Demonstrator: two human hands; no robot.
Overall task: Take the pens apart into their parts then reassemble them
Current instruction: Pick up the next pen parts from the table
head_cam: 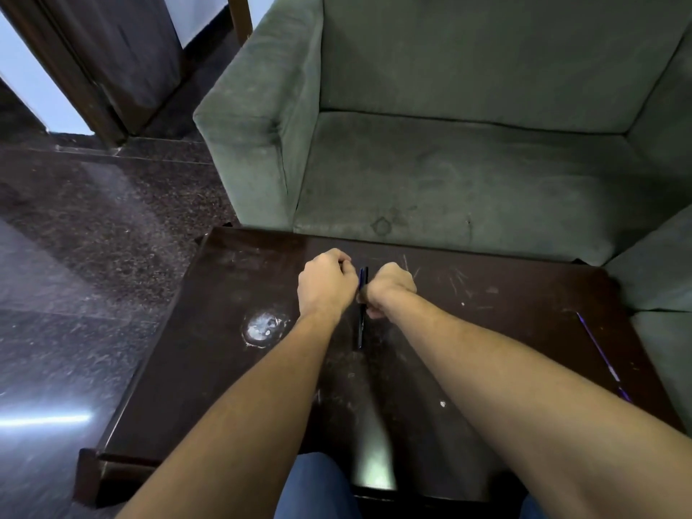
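We have both forearms stretched out over the dark, scratched desk [232,368], with the left hand [325,282] and right hand [391,288] curled close together near its far middle. Between them a dark pen [361,316] lies lengthwise, pointing away from us; our right hand pinches it at its side, while our left hand is clenched just beside its far end, and we cannot tell whether it touches. A thin purple pen part [599,350] lies well apart near the desk's right edge. A whitish worn patch [264,327] marks the desk to the left, and a grey-green sofa [468,162] stands beyond
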